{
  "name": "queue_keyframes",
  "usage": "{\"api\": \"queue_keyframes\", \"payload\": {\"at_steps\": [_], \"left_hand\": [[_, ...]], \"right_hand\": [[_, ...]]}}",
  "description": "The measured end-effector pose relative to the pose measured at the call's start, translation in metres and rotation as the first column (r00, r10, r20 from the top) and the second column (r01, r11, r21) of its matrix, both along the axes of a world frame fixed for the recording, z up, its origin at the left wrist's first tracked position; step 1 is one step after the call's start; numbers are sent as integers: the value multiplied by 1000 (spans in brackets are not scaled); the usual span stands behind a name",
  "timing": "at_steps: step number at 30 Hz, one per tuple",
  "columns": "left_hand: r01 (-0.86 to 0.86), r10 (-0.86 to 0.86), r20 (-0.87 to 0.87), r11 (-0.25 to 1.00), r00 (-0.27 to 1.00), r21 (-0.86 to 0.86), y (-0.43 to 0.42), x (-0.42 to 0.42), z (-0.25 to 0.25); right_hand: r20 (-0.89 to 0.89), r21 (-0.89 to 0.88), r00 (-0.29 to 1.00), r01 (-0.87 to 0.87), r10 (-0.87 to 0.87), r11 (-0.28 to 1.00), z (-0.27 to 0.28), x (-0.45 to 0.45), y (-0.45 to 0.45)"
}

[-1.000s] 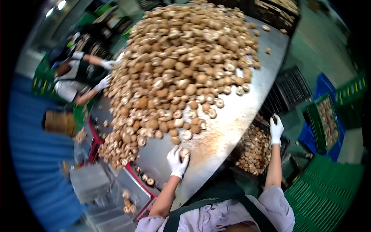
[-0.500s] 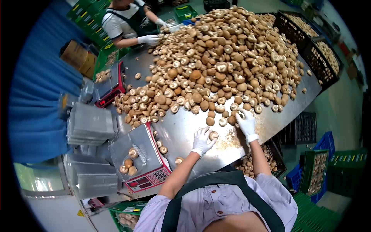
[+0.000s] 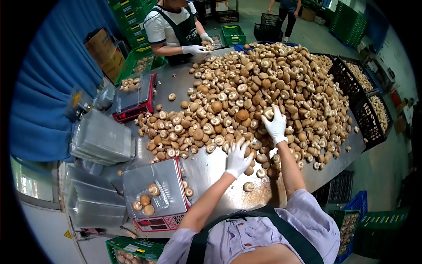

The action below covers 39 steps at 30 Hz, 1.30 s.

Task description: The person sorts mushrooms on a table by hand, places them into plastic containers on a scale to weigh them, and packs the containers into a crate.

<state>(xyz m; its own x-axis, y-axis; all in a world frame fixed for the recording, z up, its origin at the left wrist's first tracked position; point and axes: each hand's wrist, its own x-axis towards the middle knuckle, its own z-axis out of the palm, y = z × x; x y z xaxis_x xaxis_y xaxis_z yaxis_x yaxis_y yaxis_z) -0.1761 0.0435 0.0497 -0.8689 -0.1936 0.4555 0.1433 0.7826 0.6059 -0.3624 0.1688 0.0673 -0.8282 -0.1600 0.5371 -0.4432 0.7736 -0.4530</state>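
A large heap of brown mushrooms [image 3: 281, 75] covers much of the metal table [image 3: 206, 176]. My right hand [image 3: 276, 125], in a white glove, reaches onto the heap with its fingers around a mushroom [image 3: 268, 113]. At the near edge of the heap, my left hand [image 3: 238, 159], also gloved, touches the mushrooms with its fingers spread. A single mushroom [image 3: 249, 187] lies on the metal just in front of my hands. On the near scale [image 3: 154, 176], at the left, a clear tray holds several mushrooms [image 3: 148, 210].
Stacked clear plastic trays [image 3: 102, 137] stand at the left, near a second scale [image 3: 133, 97]. A co-worker [image 3: 176, 33] in white gloves handles mushrooms across the table. Black crates of mushrooms [image 3: 369, 110] stand at the right. Another person [image 3: 290, 13] is at the back.
My right hand has moved from beside the table onto the near edge, then farther up the heap. My left hand has moved forward to the heap and left the single mushroom behind.
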Motion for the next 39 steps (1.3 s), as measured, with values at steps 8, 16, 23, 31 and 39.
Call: {"api": "queue_keyframes", "payload": {"at_steps": [8, 16, 23, 31, 39], "left_hand": [[107, 97, 531, 934, 842, -341, -34, -76, -1], [-64, 259, 539, 933, 801, -353, -41, 0, 0], [-330, 437, 489, 897, 755, -293, -44, 90, -22], [-323, 317, 350, 945, 882, -41, -28, 153, -29], [-204, 265, 491, 963, 830, -175, -26, 124, -31]], "right_hand": [[155, -288, 925, -293, 346, 912, -18, 12, -37], [441, -551, 668, -325, 599, 768, -20, 95, -59], [310, -61, 710, -649, 633, 758, -17, 169, -80], [417, -140, 636, -661, 650, 737, -21, 185, -33], [290, 149, 933, -263, 212, 953, -30, 129, -23]]}}
